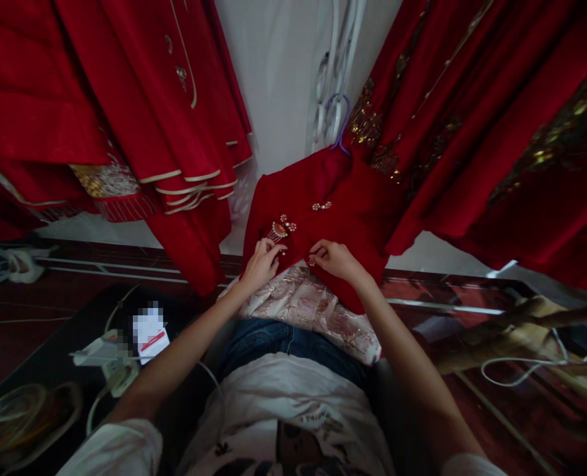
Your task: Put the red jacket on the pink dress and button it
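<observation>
A red garment (293, 188) lies over my lap, still on a purple hanger (342, 129), its lower opening showing a pale, shiny patterned cloth (303, 307). On its front are a beaded button clasp (322, 206) and a fan-shaped tasselled ornament (279, 229). My left hand (260, 268) rests on the garment just below the ornament, thumb and fingers closed near a small pearl-like bead; what they grip is unclear. My right hand (339, 260) pinches a small beaded clasp (313, 262) at the garment's other front edge. A gap separates the two hands.
Red garments with pale piping (139, 86) hang at left, and red ones with gold sequins (496, 112) at right. A dark surface at lower left holds a power strip (117, 370) and a white-and-red packet (152, 340). Bamboo-like poles (496, 334) and a white cord lie at right.
</observation>
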The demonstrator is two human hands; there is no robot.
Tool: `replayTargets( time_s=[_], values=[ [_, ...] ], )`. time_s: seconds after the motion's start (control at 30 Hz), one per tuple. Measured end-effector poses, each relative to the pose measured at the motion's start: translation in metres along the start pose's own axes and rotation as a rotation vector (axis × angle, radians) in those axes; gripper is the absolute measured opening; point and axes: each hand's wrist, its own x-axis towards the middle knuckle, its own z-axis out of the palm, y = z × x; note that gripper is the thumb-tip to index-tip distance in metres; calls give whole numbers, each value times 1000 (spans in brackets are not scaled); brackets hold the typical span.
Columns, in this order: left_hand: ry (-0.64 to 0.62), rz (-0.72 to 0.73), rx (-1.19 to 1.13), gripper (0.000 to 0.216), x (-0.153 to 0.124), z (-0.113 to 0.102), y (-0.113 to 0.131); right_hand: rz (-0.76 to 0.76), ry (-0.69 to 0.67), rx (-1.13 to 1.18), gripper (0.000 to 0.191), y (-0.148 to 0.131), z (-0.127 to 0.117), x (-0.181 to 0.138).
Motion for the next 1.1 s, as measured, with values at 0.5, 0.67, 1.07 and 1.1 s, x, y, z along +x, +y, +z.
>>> replayTargets(
  time_s=[0.5, 0.67, 1.07, 1.1],
  values=[
    [-6, 161, 167, 22, 2, -4, -9, 92, 70, -180, 31, -2, 31, 4],
    [-22, 82, -45, 14, 10, -13, 0, 17, -1, 241, 31, 5, 10, 6],
    [65, -488, -873, 22, 12, 3, -6, -184, 323, 217, 22, -21, 74, 30],
    [75, -506, -897, 23, 12, 4, -6, -188, 316, 207, 22, -19, 77, 31]
  ],
)
